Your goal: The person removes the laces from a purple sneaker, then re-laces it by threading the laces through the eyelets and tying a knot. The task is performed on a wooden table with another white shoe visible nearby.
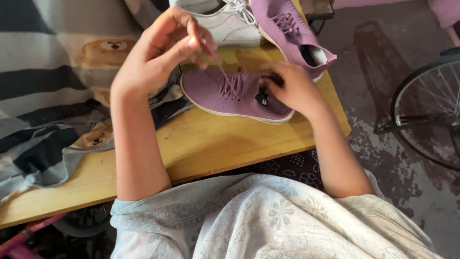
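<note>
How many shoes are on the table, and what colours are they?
Purple shoes: 2, one under the hands, one behind it, tipped up
White shoes: 1, at the far edge of the table
Total: 3 shoes

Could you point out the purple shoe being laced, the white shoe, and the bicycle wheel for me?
Purple shoe being laced [211,91]: head view, on its knit toe area.
White shoe [230,29]: head view, on its side panel.
Bicycle wheel [426,115]: head view, on its spokes.
</note>
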